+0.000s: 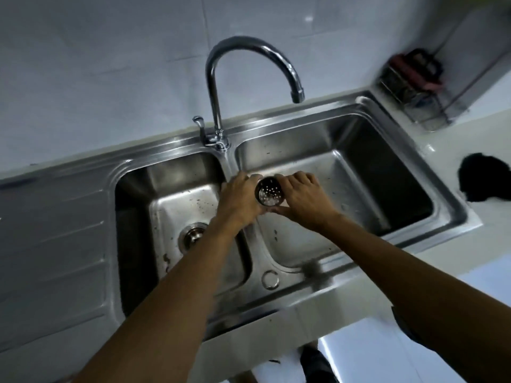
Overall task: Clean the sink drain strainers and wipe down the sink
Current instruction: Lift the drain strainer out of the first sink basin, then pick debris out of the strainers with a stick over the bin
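I hold the strainer (269, 194) above the sink's (414, 230) right basin, left hand (239, 200) and right hand (302, 200) both gripping it; its perforated bottom faces me.

One head-worn wide-angle view looks steeply down from close above a double sink (290, 288), tap (221, 87) at upper centre.

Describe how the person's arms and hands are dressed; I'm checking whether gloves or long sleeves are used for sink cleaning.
Both are bare: the left hand and right hand wear no gloves, and no rings, watch or bracelet show. The forearms are uncovered. Only the right arm shows clothing, the edge of a dark short sleeve near the upper arm.
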